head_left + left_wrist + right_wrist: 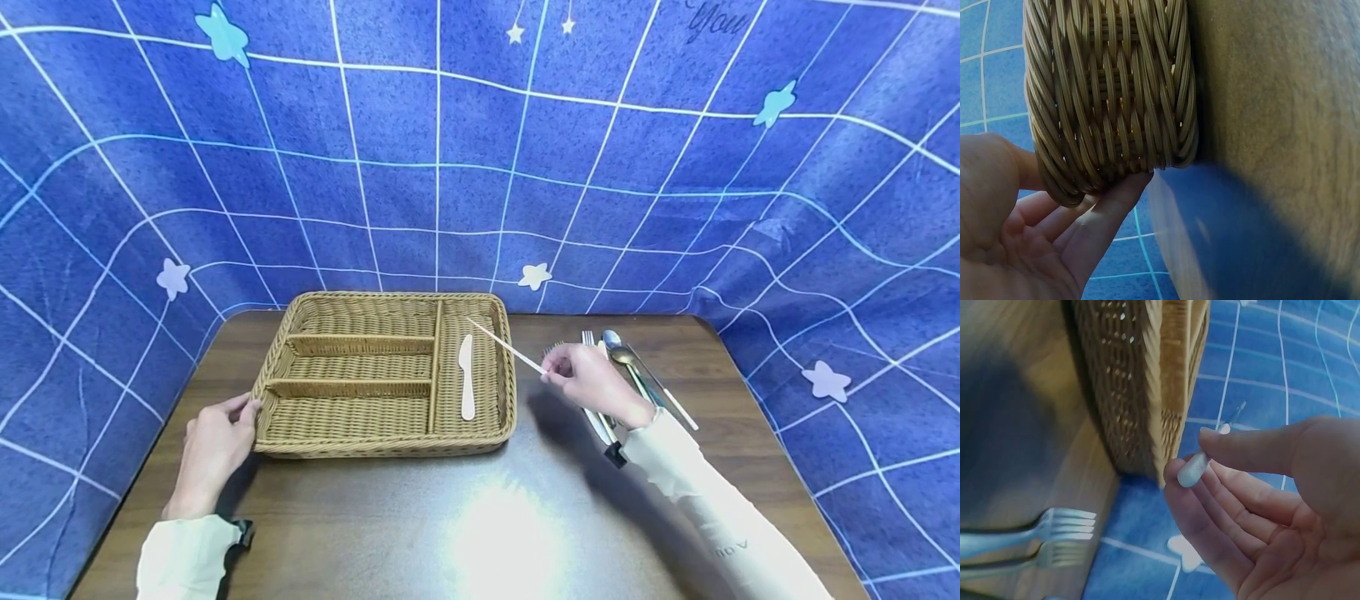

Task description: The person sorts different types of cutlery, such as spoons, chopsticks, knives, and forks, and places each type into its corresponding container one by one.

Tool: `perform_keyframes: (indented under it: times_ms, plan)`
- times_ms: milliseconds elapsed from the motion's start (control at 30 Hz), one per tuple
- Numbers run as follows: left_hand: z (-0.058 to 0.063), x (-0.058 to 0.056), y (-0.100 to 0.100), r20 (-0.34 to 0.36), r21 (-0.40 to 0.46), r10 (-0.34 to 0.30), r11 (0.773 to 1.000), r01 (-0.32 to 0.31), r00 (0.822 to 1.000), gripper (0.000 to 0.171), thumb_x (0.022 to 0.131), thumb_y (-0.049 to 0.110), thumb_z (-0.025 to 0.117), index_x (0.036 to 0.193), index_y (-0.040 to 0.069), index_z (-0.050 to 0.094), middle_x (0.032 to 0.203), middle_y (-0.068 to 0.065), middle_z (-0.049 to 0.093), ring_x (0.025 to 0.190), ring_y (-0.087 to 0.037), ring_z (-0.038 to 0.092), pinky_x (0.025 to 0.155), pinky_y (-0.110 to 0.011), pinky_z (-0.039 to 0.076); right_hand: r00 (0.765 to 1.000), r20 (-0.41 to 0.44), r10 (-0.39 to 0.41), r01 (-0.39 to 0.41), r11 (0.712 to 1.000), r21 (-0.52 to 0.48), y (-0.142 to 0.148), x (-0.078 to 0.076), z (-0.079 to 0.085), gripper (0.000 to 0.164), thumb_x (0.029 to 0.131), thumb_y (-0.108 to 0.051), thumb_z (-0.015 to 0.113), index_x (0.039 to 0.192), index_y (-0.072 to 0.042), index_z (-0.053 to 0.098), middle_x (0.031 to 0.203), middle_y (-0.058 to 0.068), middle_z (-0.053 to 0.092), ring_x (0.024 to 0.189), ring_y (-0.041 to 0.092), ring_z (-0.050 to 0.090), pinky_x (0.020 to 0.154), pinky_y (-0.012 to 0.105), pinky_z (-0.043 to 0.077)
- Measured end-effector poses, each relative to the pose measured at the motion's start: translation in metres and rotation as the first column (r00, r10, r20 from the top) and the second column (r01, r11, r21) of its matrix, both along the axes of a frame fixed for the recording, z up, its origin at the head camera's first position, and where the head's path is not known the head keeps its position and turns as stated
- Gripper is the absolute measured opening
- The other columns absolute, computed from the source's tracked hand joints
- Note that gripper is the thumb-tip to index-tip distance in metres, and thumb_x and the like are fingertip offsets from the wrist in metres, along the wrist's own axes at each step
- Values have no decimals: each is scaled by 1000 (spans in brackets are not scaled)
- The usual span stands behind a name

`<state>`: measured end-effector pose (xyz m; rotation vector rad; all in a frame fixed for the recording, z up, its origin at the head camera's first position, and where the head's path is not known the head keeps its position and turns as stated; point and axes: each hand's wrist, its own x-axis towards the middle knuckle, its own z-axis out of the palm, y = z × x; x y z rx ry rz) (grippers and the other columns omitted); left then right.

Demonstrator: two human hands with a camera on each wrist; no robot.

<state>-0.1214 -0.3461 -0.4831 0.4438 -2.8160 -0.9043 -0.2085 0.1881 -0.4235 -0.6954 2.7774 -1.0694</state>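
Observation:
A wicker cutlery basket (435,367) with several compartments sits on the table. My left hand (213,450) pinches its left rim near the front corner; in the left wrist view the thumb goes behind the rim (1054,181) and the fingers press the outer side. A pale knife (467,379) lies lengthwise in the right-hand compartment. My right hand (592,379) holds a thin, straight white knife (510,346), seen edge-on, by its handle. Its tip reaches over the basket's right rim. The right wrist view shows the handle end (1192,472) between thumb and fingers.
Under and beyond my right hand lie forks (587,337), spoons (611,338) and a slim utensil with a pale handle (678,408). The wooden table (360,517) has a bright glare at the front. A blue gridded cloth (420,192) hangs behind and at both sides.

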Motion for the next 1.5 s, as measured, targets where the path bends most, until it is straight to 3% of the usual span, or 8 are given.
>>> perform_keyframes:
  times_ms: [200,400,567,900,1000,1233,1500]
  plan:
    - [1,0,0,9,1,0,1000,0,1000,49,112,33,51,142,-4,64,139,-34,61,131,-65,51,98,-74,44,997,-34,71,-70,997,27,-26,-6,2,2,95,-4,75,95,-2,74,84,0,75,77,20,72,72,28,58]
    - [1,-2,0,7,-5,-12,1000,12,1000,50,112,32,51,143,-5,64,141,-34,59,131,-66,50,99,-75,44,986,-59,153,-148,986,78,-53,-5,2,5,94,-3,77,95,-8,75,86,-3,75,75,5,66,74,25,58]
    - [2,-3,0,19,-3,-15,1000,15,1000,50,112,33,51,144,-4,63,143,-35,57,132,-66,49,100,-75,43,977,-53,208,-201,973,115,-74,-2,3,4,96,-4,77,98,-7,76,88,-1,77,75,3,66,72,23,58]
    - [-1,-3,0,26,8,-5,1000,5,1000,51,113,34,50,145,-4,62,142,-34,58,133,-65,49,101,-74,43,934,-111,341,-311,924,224,-112,3,8,7,95,-4,78,98,-10,77,90,-2,77,74,6,67,76,30,59]
    - [-2,-2,-1,21,3,-5,1000,5,1000,51,113,34,50,144,-4,62,141,-34,59,132,-65,50,101,-74,43,927,-87,365,-337,911,237,-124,2,11,5,96,-6,78,99,-9,77,92,0,79,71,4,69,78,29,60]
    - [-3,-1,-2,3,-1,-3,1000,3,1000,49,112,33,51,143,-4,64,139,-35,60,130,-66,51,98,-74,44,901,-73,428,-389,870,303,-150,0,11,4,98,-9,78,102,-9,79,97,1,79,83,8,70,77,21,57]
    - [-1,-1,-2,17,1,-2,1000,2,1000,51,112,35,50,144,-4,63,141,-36,57,131,-66,50,99,-75,44,886,-52,461,-413,835,363,-175,-4,11,6,97,-6,77,100,-9,81,90,-3,77,76,5,66,70,21,54]
